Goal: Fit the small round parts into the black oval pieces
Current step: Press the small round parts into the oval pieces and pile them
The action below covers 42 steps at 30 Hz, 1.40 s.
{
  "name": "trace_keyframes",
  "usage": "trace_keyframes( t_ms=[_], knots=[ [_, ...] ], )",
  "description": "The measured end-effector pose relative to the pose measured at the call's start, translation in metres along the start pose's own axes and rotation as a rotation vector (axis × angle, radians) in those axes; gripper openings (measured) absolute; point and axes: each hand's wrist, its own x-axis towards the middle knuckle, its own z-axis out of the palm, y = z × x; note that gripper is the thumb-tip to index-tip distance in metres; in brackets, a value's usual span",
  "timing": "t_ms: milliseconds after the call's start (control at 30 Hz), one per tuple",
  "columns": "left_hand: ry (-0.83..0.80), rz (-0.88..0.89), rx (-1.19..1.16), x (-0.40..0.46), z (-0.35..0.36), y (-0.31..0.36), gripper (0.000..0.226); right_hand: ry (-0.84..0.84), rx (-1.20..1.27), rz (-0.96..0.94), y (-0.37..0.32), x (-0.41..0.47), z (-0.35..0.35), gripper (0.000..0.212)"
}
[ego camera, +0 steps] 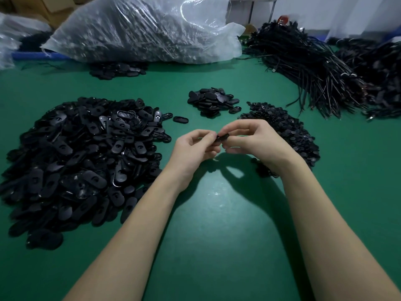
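Head view: both hands meet above the green table (217,224), mid-scene. Left hand (193,146) and right hand (253,140) each pinch the same black oval piece (222,137) from opposite ends, fingers curled round it, clamped. Can't tell if a round part is seated in it, fingers cover it. Big heap of black oval pieces (82,161) on the left, one stray oval ring (180,119) just beside its far-right edge. Smaller oval pile (213,102) far of the hands. Pile of small round parts (286,131) just right of the right hand, partly behind it. Far left: clear plastic bag (141,29) full of dark parts, another small oval pile (118,70) at its near edge. Far right: bundles of black cords (314,68)
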Motion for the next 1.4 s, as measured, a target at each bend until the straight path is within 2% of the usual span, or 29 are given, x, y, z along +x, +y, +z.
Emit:
trace_keyframes(
  t_ms=[67,200,267,500,633,800,900,967,1067,1200,1267,1400],
  knots=[
    [-0.005,0.004,0.006,-0.001,0.0,0.001,0.01,0.005,-0.092,0.022,0.002,-0.004,-0.009,0.026],
    [0.022,-0.005,-0.062,-0.001,0.001,0.002,0.004,0.327,-0.566,0.06,0.007,-0.006,-0.037,0.011],
    [0.022,-0.001,-0.085,-0.001,0.0,0.001,0.005,0.341,-0.692,0.136,0.011,-0.007,-0.043,0.008],
    [0.068,0.01,0.003,0.0,-0.004,0.0,0.012,0.378,-0.714,0.175,0.013,-0.006,-0.04,0.01],
    [0.017,-0.022,-0.094,-0.001,-0.005,0.004,0.016,0.387,-0.751,0.158,0.011,-0.006,-0.037,0.01],
    [0.003,-0.041,-0.14,-0.001,-0.004,0.004,0.02,0.436,-0.642,0.116,0.007,-0.01,-0.039,0.01],
    [0.0,-0.045,-0.166,-0.001,-0.005,0.004,0.022,0.364,-0.183,0.075,-0.004,-0.013,-0.034,0.002],
    [0.003,-0.036,-0.171,-0.001,-0.005,0.004,0.022,0.308,-0.031,0.062,-0.01,-0.012,-0.03,0.005],
    [0.009,-0.018,-0.145,-0.001,-0.005,0.002,0.018,0.316,-0.097,0.099,-0.006,-0.008,-0.024,0.005],
    [0.023,0.022,-0.049,0.001,-0.004,-0.002,0.018,0.44,-0.349,0.169,0.008,-0.007,-0.027,0.007],
    [0.022,0.056,0.041,0.001,-0.004,-0.004,0.018,0.402,-0.259,0.168,0.009,-0.007,-0.029,0.006],
    [0.021,0.081,0.108,-0.001,-0.003,-0.005,0.019,0.182,0.011,0.158,0.001,-0.007,-0.023,0.005]
  ],
)
